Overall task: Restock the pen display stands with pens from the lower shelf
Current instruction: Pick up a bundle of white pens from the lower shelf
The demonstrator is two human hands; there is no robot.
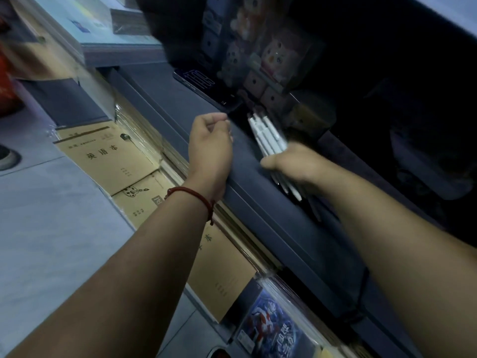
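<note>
Matt brown-paper notebooks point(108, 156) in glossy film; smooth white plastic pens point(268, 135) — matt grey shelf edge point(271, 202).

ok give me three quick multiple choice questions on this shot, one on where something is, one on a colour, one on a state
1. Where is the bundle of pens?
A in a box
B in the right hand
C on the floor

2. The cord on the left wrist is:
A red
B green
C white

3. The left hand has its fingers:
A spread flat
B curled
C round a notebook

Answers:
1 B, the right hand grips the bundle.
2 A, the cord shows plainly red.
3 B, the fingers are curled in, with nothing seen in them.
</note>
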